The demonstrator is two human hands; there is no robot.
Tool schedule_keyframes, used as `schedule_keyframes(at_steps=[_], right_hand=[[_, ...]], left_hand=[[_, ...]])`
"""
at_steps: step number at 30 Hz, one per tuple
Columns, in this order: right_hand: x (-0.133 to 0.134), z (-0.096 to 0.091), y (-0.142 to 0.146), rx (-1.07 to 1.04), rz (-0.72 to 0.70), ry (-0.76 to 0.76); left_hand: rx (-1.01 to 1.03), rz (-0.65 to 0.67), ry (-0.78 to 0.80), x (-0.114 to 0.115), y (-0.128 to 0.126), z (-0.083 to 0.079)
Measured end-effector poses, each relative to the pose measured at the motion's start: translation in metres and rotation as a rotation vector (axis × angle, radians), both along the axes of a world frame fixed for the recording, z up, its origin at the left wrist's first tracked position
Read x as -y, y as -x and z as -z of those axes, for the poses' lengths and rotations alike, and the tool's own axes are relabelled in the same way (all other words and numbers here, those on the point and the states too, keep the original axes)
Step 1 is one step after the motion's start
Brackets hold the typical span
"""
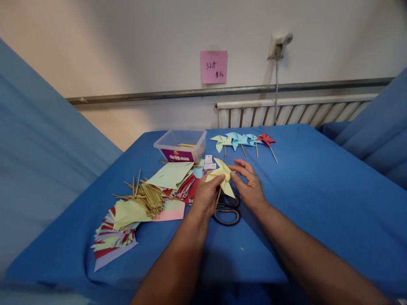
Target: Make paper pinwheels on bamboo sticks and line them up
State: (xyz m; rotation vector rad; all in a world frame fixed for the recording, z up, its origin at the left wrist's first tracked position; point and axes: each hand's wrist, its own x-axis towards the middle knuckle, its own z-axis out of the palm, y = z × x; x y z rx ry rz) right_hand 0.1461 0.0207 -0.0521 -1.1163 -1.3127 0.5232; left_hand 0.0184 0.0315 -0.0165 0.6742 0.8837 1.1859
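Observation:
A pale yellow paper pinwheel [222, 177] on a thin wooden stick is held up over the blue table [302, 203]. My left hand [205, 198] is closed on its left blade and the stick. My right hand [249, 183] pinches the pinwheel's centre from the right with thumb and fingers. Black-handled scissors [227, 212] lie on the cloth just below both hands. Several finished pinwheels [243, 140], yellow, light blue and red, lie in a row at the far side of the table.
A heap of wooden sticks [148, 195] and stacks of coloured paper squares [117, 231] lie to the left. A clear plastic box [181, 145] stands behind them. Small white boxes [209, 162] sit near the pinwheel. A pink note [213, 66] hangs on the wall above a radiator [286, 112].

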Motion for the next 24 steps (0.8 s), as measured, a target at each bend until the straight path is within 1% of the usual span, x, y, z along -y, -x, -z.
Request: schedule_keyframes(at_steps=[5,10,12,16,18,22,24], right_hand=[[-0.0013,0.0030,0.0005,-0.021,-0.073,0.001],[-0.0049,0.0092,-0.0004,-0.172,-0.044,0.033],[-0.0055,0.0096,-0.0002,-0.183,-0.057,0.038],[-0.0047,0.0076,0.0008,-0.154,-0.087,0.025],[-0.0040,0.0067,0.0015,-0.176,-0.092,0.022],[-0.0028,0.0044,0.0047,-0.385,-0.079,0.128],[-0.0026,0.0021,0.0077,-0.506,-0.118,0.180]], left_hand=[[-0.005,0.003,-0.022,-0.0006,-0.0007,0.0009],[0.011,-0.046,-0.013,-0.0011,-0.0013,0.0003],[0.003,-0.057,-0.007,-0.0011,-0.0011,0.0004],[-0.018,-0.024,-0.012,-0.0017,-0.0008,0.0025],[-0.009,-0.011,-0.016,-0.0025,-0.0010,0.0037],[0.032,-0.064,-0.022,-0.0038,-0.0016,0.0034],[0.040,-0.102,-0.024,-0.0041,-0.0014,0.0020]])
